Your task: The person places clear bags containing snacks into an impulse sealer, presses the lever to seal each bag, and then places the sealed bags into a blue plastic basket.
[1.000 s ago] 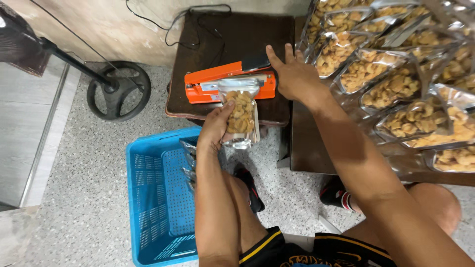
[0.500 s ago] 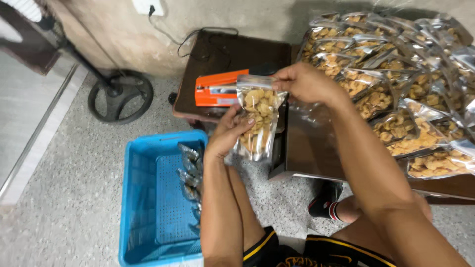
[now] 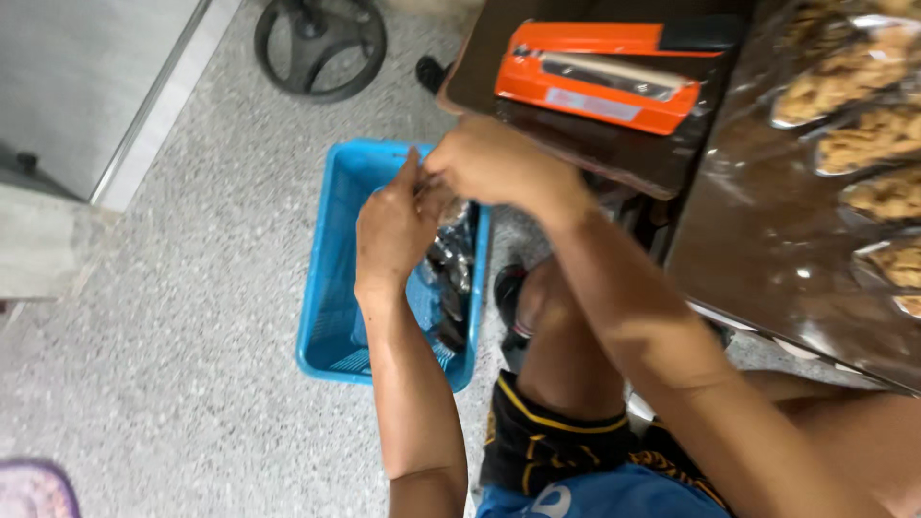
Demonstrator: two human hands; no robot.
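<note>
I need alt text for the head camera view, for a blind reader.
Both hands, left hand and right hand, meet above a blue basket of sealed bags on the floor. An orange heat sealer lies on a dark table beside snack bags.

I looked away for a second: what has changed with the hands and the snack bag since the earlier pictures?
Both hands came away from the orange sealer and now meet above the blue basket. The left hand and right hand are close together; the bag they held is mostly hidden behind them now, so the grip is unclear. The sealer stays on its dark table, filled bags still lie at right.
</note>
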